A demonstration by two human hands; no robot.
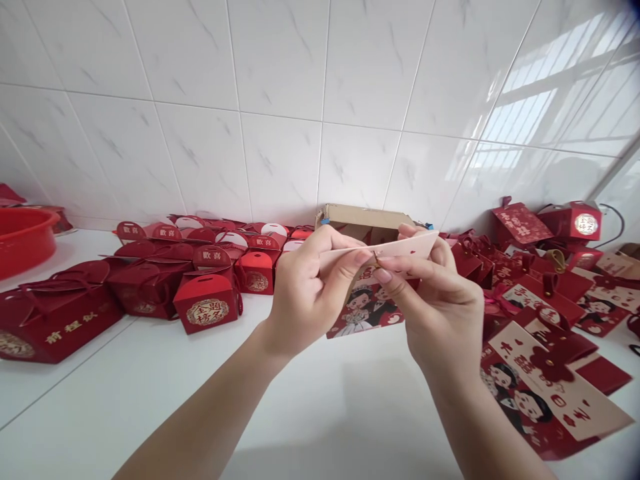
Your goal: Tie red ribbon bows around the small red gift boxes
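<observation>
A red and pale-pink card gift bag (367, 310) with a cartoon couple on its front is held up over the white table. My left hand (307, 287) is closed on the left side of its pink flap, thumb on the near face. At the flap's middle, the thumb and forefinger of my right hand (440, 307) pinch a small gold-coloured fastener (377, 260). Other right fingers support the flap's right side from behind. The flap's far face is hidden from me. A similar gift bag (545, 393), with a red flower and gold stud, lies right of my right forearm.
Several red gift boxes (207, 313) stand on the white table (165, 393) at left, beside a red plastic basin (25, 243). Behind my hands is an open cardboard box (367, 215). More red bags and boxes (570, 283) crowd the right side. A tiled wall (280, 153) closes the back.
</observation>
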